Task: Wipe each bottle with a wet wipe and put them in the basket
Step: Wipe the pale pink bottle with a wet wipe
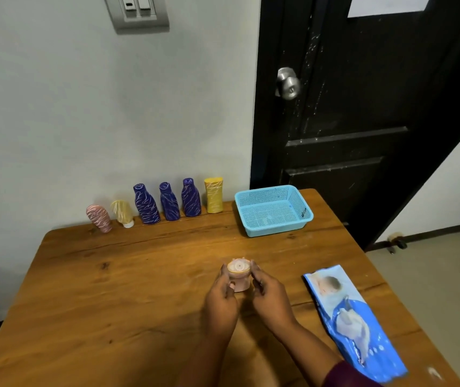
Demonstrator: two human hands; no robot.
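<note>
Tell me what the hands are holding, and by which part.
Both hold one small pink bottle: the left hand and the right hand grip opposite sides of its body, under the cap.

The table [111, 303] has a wide patch of bare wood on the left, from the near edge up to the row of bottles [170, 202]. The six bottles stand close together along the far edge, right by the wall [55, 135], so a hand can reach them from the near side or from above. The basket [276, 231] sits far right, near the last bottle, open on top. Bare wood runs from it down to the middle. There the left hand [221, 297] and right hand [270, 297] wrap around the held bottle [240, 275]. The pack [354, 317] lies near right, with a strip of wood between it and the right hand.
</note>
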